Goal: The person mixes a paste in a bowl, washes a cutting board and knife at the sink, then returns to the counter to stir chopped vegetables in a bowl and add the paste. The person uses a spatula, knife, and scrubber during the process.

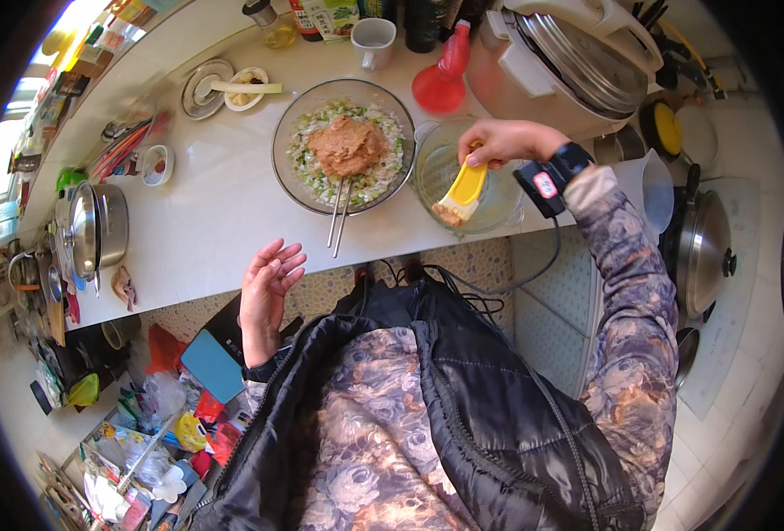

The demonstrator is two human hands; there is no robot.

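Note:
My right hand (pixel 488 143) grips a yellow-handled scraper (pixel 465 189) by its upper end. Pinkish-brown paste clings to the scraper's pale tip, over a glass bowl (pixel 508 199) whose walls bear a thin smear. Left of that bowl is a larger clear bowl (pixel 284 174) with chopped green and white vegetables (pixel 305 143). A mound of ground-meat paste (pixel 348 147) lies on the vegetables, and metal chopsticks (pixel 337 226) lean over the near rim. My left hand (pixel 269 285) is held in front of the counter's edge, palm up with fingers apart, holding nothing.
Behind the bowls stand a white mug (pixel 372 43), a red spray bottle (pixel 439 83) and a large electric pressure cooker (pixel 551 66). A small dish (pixel 246 89) and a lidded steel pot (pixel 96 229) are to the left. A lidded pan (pixel 704 252) sits at the right, and a cable hangs from my right wrist.

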